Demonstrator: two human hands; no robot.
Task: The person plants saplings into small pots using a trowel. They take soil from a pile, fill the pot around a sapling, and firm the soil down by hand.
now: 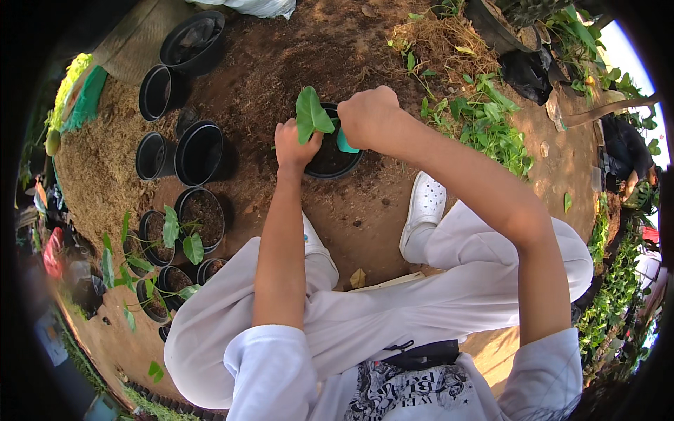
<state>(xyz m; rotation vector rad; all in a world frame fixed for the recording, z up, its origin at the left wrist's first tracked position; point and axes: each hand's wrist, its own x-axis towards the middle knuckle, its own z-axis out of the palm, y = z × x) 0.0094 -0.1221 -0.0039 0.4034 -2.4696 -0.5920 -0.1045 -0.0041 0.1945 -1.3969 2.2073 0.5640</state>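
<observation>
Just beyond a white shoe (425, 200), the left hand (296, 146) curls closed at the pot's (335, 175) left side, apparently around the stem of a plant (311, 116), whose one visible leaf points away from the body. Close by on its right, the right hand (368, 121) makes a firm fist on a teal tool (345, 142), its handle hidden, its visible end angled down over the pot; farther off lies straw (441, 48).

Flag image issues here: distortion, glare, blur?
Head view: fisheye bending, black rim; sky at upper right near-white; sunlit ground bright beside the right sleeve. Head view, left edge: red bundle soft. Head view, centre: left hand, right hand fairly sharp.
</observation>
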